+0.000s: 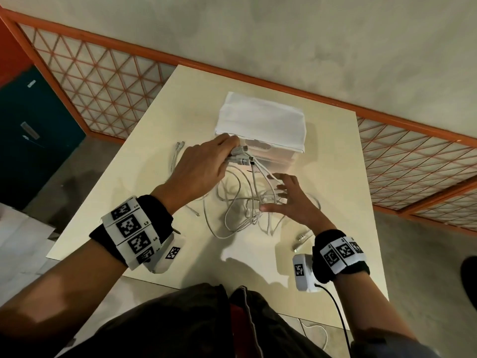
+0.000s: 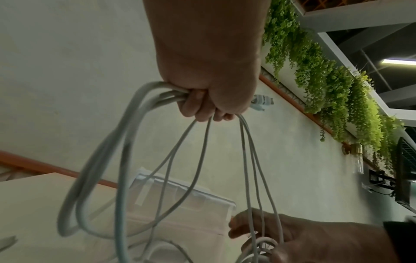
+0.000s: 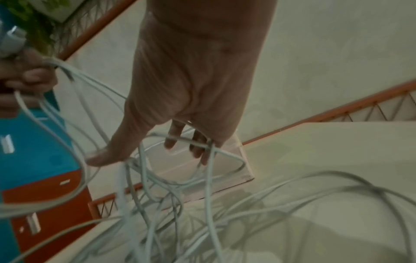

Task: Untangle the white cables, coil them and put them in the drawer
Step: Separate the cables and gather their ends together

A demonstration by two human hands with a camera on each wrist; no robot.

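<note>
A tangle of white cables (image 1: 242, 205) lies on the cream table (image 1: 335, 177) in front of a clear plastic drawer unit (image 1: 271, 155) with a white cloth (image 1: 260, 117) on top. My left hand (image 1: 204, 166) is lifted above the table and grips several cable ends, whose plugs (image 1: 241, 158) stick out towards the drawer. In the left wrist view the left hand (image 2: 207, 99) is a fist with cable loops (image 2: 126, 160) hanging from it. My right hand (image 1: 286, 200) lies spread over the tangle with straight fingers (image 3: 173, 140), and strands cross them.
One separate white cable (image 1: 176, 153) lies on the table left of my left hand. Loose plugs (image 1: 300, 239) lie near my right wrist. A blue cabinet (image 1: 33, 140) stands to the left, and an orange lattice railing (image 1: 103, 81) runs behind the table.
</note>
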